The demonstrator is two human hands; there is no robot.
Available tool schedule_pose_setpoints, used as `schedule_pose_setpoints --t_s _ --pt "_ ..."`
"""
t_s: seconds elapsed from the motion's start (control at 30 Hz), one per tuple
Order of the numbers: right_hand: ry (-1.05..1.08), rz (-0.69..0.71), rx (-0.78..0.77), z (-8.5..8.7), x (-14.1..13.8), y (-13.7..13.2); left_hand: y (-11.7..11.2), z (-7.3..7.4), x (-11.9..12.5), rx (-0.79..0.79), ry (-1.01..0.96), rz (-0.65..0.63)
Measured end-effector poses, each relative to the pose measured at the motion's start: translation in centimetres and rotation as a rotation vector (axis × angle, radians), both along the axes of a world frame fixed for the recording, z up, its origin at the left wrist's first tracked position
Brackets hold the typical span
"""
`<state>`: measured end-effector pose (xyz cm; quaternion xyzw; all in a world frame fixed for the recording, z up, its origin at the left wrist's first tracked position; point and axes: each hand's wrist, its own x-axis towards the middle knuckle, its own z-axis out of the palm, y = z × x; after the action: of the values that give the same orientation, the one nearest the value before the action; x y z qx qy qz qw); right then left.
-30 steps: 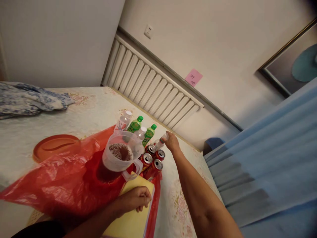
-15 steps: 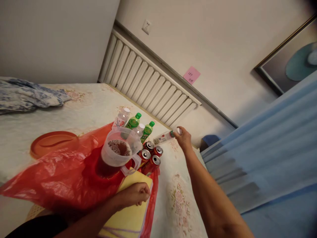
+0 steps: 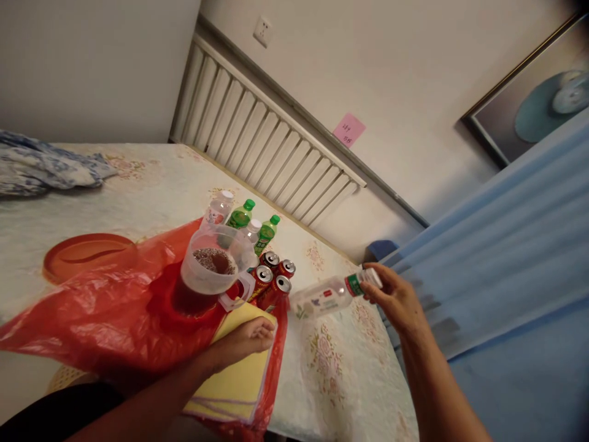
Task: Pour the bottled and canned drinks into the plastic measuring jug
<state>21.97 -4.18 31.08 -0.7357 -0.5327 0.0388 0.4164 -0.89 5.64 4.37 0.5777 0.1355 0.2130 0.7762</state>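
My right hand [image 3: 396, 298] grips a clear plastic bottle [image 3: 324, 298] by its neck, just below the white cap. The bottle lies tilted over the tablecloth, its base pointing left toward the cans. My left hand [image 3: 253, 336], fingers loosely curled and holding nothing visible, rests on a folded yellow cloth [image 3: 230, 377]. Beyond that hand stands a clear jug [image 3: 196, 279] of dark, frothy liquid on a red plastic bag [image 3: 115, 307]. Several opened red cans [image 3: 275, 294] are grouped beside the jug's handle.
Behind the jug stand green-capped bottles [image 3: 265, 235] and white-capped bottles [image 3: 219, 209]. An orange-brown lid [image 3: 87, 255] lies at the left, with a bunched patterned cloth [image 3: 50, 169] farther back. A radiator [image 3: 262, 135] lines the wall; a blue curtain [image 3: 515, 258] hangs right.
My right hand has brought the bottle nearer, right of the cans, from the table's far side. My left hand stays on the yellow cloth. The view has shifted slightly.
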Motion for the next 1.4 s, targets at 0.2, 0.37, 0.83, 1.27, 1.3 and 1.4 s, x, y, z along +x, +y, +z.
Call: schedule_pose_setpoints --t_s 0.2,0.37,0.83,1.27,1.3,1.4 --pt "0.165 0.134 -0.191 -5.3 -3.2 -2.2 0.1 0.3 -0.4 0.031 -0.073 -0.104" --pt "0.210 0.169 -0.226 -7.9 -5.5 -1.6 -0.2 0.0 -0.7 0.085 -0.098 -0.162" --pt "0.121 0.277 -0.271 -8.9 -6.8 -0.7 -0.8 0.5 -0.9 0.119 -0.014 -0.022" --pt "0.351 0.173 -0.009 -9.4 -6.1 -0.5 -0.8 1.0 -1.8 0.156 0.050 -0.012" --pt "0.401 0.156 0.025 -9.7 -6.0 -0.3 -0.8 1.0 -1.9 0.165 0.065 -0.012" --pt "0.579 0.079 0.040 -12.0 -5.4 0.5 -1.0 1.1 -2.3 0.182 0.101 -0.012"
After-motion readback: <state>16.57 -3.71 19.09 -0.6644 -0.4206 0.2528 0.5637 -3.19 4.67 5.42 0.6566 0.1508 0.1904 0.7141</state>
